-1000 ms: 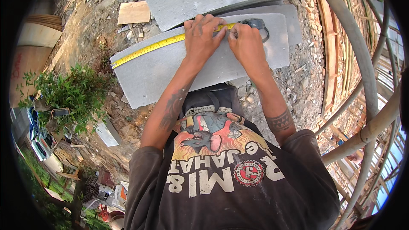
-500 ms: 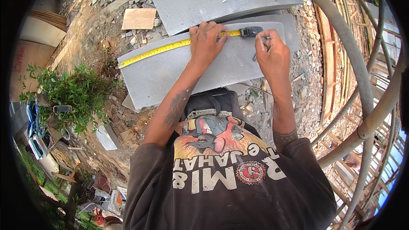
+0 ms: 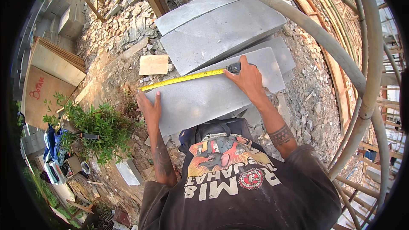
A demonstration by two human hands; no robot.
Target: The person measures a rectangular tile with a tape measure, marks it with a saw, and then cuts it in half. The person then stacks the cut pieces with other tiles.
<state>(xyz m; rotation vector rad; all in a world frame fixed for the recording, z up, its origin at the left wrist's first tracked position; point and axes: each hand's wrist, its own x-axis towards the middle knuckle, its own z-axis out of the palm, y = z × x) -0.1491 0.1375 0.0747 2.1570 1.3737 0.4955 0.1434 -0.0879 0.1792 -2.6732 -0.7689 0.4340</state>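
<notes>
A long grey lightweight concrete block point(image 3: 208, 98) lies in front of me, slanting up to the right. Along its far edge runs the yellow blade of a tape measure point(image 3: 183, 79), pulled out from its dark case point(image 3: 232, 67). My right hand point(image 3: 248, 80) grips the case, with the thumb near the blade's mouth and a finger across the far side. My left hand point(image 3: 150, 110) grasps the block's left end beside the blade's tip. Its thumb rests on the top face and its fingers go round the end, partly hidden.
Larger grey blocks point(image 3: 221, 21) are stacked just beyond. A small wooden board point(image 3: 154, 64) lies on the rubble behind my left hand. A leafy plant point(image 3: 102, 132) grows at left, near plywood sheets point(image 3: 49, 85). Curved-looking bamboo poles point(image 3: 362, 81) stand close on my right.
My left hand has moved from the middle of the blade to the block's left end. My right hand has shifted left with the case, shortening the exposed blade. The view has swung.
</notes>
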